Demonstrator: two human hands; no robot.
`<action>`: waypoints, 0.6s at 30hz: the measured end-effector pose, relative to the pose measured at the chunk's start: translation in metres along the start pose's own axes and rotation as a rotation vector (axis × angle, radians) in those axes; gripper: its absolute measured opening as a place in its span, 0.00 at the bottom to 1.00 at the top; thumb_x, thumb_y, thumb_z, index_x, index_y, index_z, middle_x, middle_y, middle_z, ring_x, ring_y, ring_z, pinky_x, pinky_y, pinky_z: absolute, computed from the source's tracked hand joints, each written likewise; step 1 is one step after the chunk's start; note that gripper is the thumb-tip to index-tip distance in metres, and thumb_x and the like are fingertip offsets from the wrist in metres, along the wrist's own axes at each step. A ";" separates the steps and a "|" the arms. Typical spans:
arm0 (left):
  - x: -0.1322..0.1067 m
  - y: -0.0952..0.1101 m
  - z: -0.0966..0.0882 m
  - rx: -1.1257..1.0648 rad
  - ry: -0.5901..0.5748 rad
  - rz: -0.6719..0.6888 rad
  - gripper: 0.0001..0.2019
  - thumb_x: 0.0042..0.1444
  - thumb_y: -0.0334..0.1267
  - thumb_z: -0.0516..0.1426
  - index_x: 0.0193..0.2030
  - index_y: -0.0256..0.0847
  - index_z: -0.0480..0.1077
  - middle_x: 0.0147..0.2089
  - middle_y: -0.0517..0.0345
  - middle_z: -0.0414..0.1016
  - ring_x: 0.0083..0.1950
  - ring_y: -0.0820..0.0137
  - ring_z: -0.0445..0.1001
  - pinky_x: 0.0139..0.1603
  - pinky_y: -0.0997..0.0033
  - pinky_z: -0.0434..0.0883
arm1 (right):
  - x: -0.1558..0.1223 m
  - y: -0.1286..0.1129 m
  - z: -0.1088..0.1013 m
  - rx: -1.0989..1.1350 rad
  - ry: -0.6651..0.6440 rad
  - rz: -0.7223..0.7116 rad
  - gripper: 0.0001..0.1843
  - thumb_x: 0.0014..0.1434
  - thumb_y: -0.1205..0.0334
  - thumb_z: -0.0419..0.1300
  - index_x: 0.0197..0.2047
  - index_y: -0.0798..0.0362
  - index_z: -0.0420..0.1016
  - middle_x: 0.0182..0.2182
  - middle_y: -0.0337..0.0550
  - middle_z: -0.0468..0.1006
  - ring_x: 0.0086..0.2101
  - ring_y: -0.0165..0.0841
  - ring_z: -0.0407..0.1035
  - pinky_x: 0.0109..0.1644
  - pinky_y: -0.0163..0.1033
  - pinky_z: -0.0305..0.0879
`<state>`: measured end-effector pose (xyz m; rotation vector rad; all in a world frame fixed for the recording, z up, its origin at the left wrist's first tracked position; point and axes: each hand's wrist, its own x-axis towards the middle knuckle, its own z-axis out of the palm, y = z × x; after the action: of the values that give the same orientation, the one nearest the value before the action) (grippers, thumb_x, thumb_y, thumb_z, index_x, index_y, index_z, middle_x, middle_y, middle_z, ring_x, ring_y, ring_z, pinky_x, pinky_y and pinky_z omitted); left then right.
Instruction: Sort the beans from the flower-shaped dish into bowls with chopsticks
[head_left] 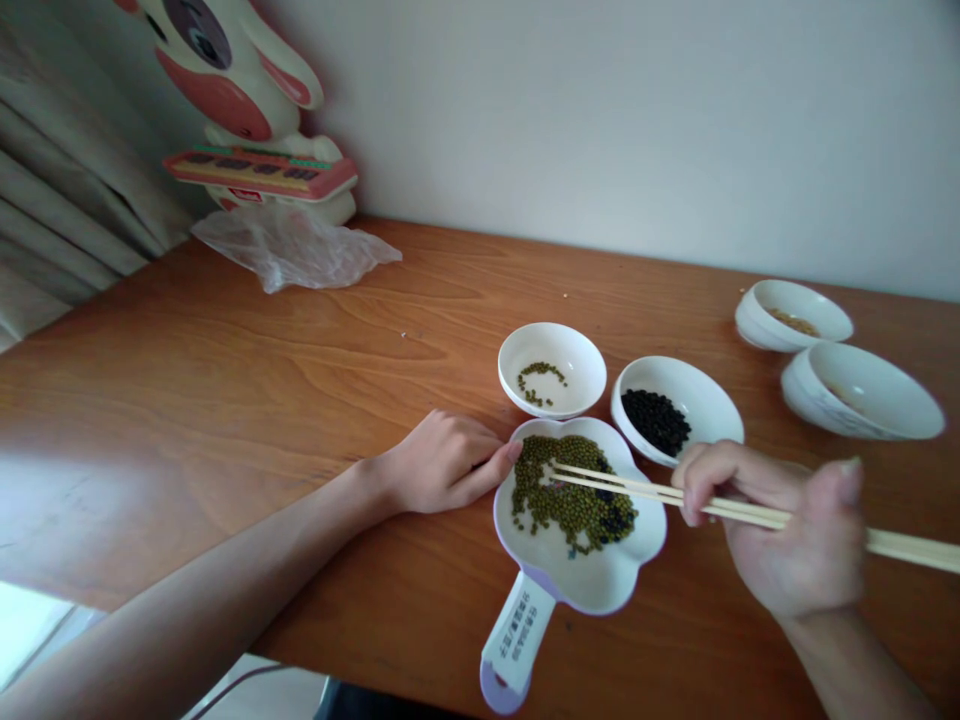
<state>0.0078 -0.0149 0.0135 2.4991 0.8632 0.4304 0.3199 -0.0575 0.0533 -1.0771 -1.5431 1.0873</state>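
My right hand [787,520] is closed around a pair of pale chopsticks [652,488]. Their tips rest among green mung beans [574,510] in a white, flower-shaped dish [592,585] with a purple rim and a handle. Some black beans [616,520] lie mixed in at the dish's right side. My left hand [442,460] lies on the table with curled fingers, its thumb on the dish's left rim. Just behind the dish stands a white bowl [585,365] with a few mung beans. To its right, another white bowl [712,400] holds black beans.
At the far right stand two more white bowls; the rear bowl [821,310] holds yellowish grains, and the front bowl [885,395] has a little in it. A crumpled plastic bag [300,250] and an animal-shaped toy keyboard [262,170] occupy the wooden table's [225,370] back left.
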 end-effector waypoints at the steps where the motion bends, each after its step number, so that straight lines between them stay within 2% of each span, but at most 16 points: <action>1: 0.000 0.000 0.000 -0.001 0.001 0.000 0.25 0.77 0.41 0.43 0.27 0.39 0.67 0.29 0.56 0.74 0.29 0.73 0.70 0.33 0.70 0.62 | 0.000 0.000 0.000 -0.015 -0.003 0.005 0.44 0.65 0.25 0.37 0.22 0.48 0.77 0.18 0.44 0.71 0.22 0.36 0.65 0.26 0.42 0.60; 6: 0.000 0.000 0.000 0.013 -0.018 -0.008 0.25 0.77 0.42 0.43 0.28 0.39 0.66 0.29 0.56 0.74 0.29 0.73 0.70 0.33 0.70 0.62 | -0.001 0.002 0.002 -0.051 -0.003 -0.016 0.45 0.65 0.25 0.36 0.23 0.47 0.78 0.19 0.43 0.72 0.23 0.36 0.65 0.27 0.43 0.61; 13: 0.000 0.000 0.000 -0.007 -0.007 0.000 0.25 0.77 0.41 0.44 0.28 0.39 0.67 0.30 0.56 0.75 0.29 0.73 0.71 0.33 0.70 0.62 | -0.011 0.013 0.001 -0.043 0.052 -0.020 0.37 0.74 0.43 0.40 0.27 0.46 0.82 0.20 0.44 0.74 0.28 0.38 0.69 0.33 0.44 0.61; 18: -0.001 0.000 0.000 -0.003 -0.013 -0.005 0.24 0.77 0.41 0.44 0.28 0.39 0.67 0.29 0.57 0.74 0.29 0.73 0.70 0.33 0.71 0.63 | -0.011 0.012 0.008 0.016 0.127 -0.104 0.34 0.73 0.44 0.45 0.26 0.44 0.85 0.18 0.45 0.74 0.25 0.40 0.68 0.32 0.47 0.61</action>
<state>0.0072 -0.0151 0.0136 2.4938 0.8628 0.4133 0.3156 -0.0665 0.0382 -1.0237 -1.4707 0.9411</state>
